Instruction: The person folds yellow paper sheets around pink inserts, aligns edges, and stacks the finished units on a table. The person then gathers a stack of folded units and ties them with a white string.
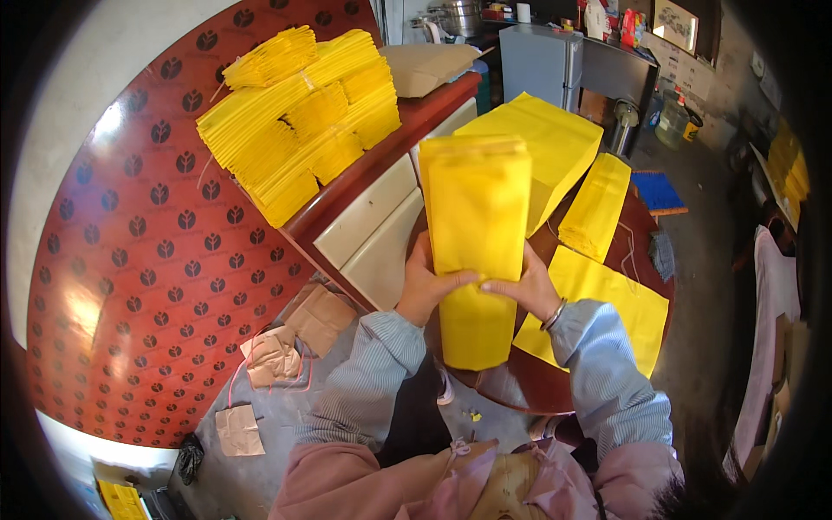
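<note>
Both my hands grip an upright bundle of folded yellow paper point(481, 217), thick at the top, where the layered edges show. My left hand point(425, 284) wraps its left side and my right hand point(535, 288) its right side. The two thumbs press on the near face, almost touching; the other fingers are mostly hidden behind it. Beyond the bundle lies a large stack of yellow paper point(559, 143). A narrow folded yellow bundle point(598, 206) rests beside it. Nearer me, a flat yellow sheet point(607, 303) covers part of the round dark red table point(520, 394).
Several tied bundles of yellow paper point(303, 130) are heaped on the red patterned board point(156, 260) at left. Thin string point(630, 258) trails on the table. Brown paper pieces point(274, 357) lie on the floor. A grey fridge point(533, 65) and a thermos point(622, 127) stand behind.
</note>
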`<action>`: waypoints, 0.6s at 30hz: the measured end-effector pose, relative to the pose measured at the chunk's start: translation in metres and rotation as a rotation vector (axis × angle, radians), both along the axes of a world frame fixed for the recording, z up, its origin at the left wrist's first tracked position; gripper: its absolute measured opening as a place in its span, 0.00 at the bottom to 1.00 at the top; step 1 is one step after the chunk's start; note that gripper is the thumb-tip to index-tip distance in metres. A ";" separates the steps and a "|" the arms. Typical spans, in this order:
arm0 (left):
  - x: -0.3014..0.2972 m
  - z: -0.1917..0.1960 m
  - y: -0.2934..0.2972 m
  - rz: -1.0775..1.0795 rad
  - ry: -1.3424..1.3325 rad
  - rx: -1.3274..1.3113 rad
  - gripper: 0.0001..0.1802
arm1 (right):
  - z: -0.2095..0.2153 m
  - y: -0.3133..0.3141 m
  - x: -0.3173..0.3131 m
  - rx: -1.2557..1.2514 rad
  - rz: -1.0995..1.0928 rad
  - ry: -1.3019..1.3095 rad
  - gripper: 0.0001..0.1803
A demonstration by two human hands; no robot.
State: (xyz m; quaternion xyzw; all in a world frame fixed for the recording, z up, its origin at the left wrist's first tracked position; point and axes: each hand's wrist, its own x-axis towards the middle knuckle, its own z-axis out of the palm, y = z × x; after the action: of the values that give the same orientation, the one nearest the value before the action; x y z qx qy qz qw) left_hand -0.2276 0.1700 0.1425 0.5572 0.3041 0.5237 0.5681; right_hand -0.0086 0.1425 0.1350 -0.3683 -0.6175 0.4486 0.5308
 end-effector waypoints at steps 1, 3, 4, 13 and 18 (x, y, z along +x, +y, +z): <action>0.000 0.000 -0.001 0.023 -0.009 -0.098 0.49 | 0.003 0.003 0.001 -0.107 0.037 0.027 0.50; -0.001 -0.011 0.000 0.034 -0.070 -0.242 0.51 | 0.001 0.010 0.003 -0.266 0.148 0.097 0.50; -0.003 -0.020 0.005 0.009 -0.042 -0.360 0.50 | -0.005 0.015 0.005 -0.351 0.173 0.045 0.48; -0.013 -0.114 0.026 0.114 0.234 -0.715 0.40 | -0.108 0.064 0.007 -0.626 0.034 -0.336 0.52; -0.031 -0.083 0.059 0.593 0.853 0.441 0.44 | -0.114 0.065 0.011 -0.676 0.077 -0.311 0.58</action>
State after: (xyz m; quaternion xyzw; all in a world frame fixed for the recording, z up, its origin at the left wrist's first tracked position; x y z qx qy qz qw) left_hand -0.2585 0.2294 0.0594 0.7156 0.5340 0.4404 0.0934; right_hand 0.0024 0.2074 0.0210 -0.5631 -0.5212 0.5856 0.2616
